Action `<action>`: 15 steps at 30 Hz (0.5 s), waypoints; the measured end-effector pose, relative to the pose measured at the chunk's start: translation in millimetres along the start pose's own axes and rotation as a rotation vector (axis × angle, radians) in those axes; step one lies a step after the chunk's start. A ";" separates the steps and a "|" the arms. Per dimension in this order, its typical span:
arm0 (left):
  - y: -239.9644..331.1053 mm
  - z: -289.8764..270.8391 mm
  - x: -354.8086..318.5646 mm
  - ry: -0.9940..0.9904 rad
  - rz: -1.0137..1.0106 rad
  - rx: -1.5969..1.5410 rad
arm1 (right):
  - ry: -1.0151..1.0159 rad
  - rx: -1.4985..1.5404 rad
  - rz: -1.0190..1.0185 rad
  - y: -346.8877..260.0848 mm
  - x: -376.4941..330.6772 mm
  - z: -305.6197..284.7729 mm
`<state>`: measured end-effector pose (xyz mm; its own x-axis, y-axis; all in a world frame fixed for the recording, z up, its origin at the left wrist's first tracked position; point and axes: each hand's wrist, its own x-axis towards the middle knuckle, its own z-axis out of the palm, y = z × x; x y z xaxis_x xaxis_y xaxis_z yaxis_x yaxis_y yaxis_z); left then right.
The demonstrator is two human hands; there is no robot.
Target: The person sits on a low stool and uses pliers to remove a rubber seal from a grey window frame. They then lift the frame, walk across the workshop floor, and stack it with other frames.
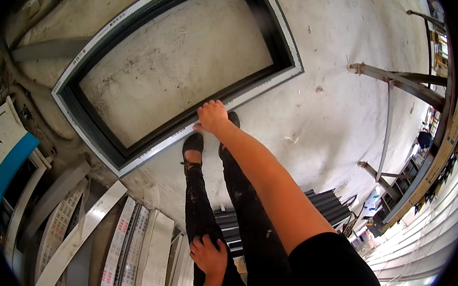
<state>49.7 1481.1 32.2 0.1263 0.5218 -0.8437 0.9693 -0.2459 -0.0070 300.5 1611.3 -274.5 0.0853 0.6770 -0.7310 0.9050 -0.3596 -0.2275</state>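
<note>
A large rectangular dark window or door frame (159, 139), edged with white printed film, lies on the floor in front of my feet. My right hand (213, 115) is closed over its near bar, fingers curled to the inner side and thumb on the outer side. My right arm reaches down to it almost straight. Lower in the view, my left hand (210, 256) rests on my left leg (199, 210), fingers apart, with nothing in it. Both dark shoes (192, 146) are close to the frame's near bar.
Long metal profiles (116, 254), some in printed film, are stacked at the lower left. A white and blue panel (4, 155) is at the far left, near a thick hose (25, 89). Metal stand legs (396, 84) rise on the right. Dark ribbed profiles (320, 205) lie behind my legs.
</note>
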 end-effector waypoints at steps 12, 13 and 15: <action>-119.0 -177.3 122.4 0.622 0.253 0.007 | 0.262 0.196 -0.063 -27.5 -195.6 -204.3; -139.1 -184.0 120.5 0.476 0.274 -0.002 | 0.239 0.198 -0.055 -27.8 -209.4 -222.1; -130.2 -220.1 98.6 0.430 0.243 -0.066 | 0.197 0.208 -0.022 -28.1 -241.3 -248.0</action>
<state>-17.6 1744.3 68.0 0.4125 0.7489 -0.5187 0.9105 -0.3573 0.2081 357.9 1617.3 67.9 0.1641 0.7905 -0.5901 0.8045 -0.4534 -0.3837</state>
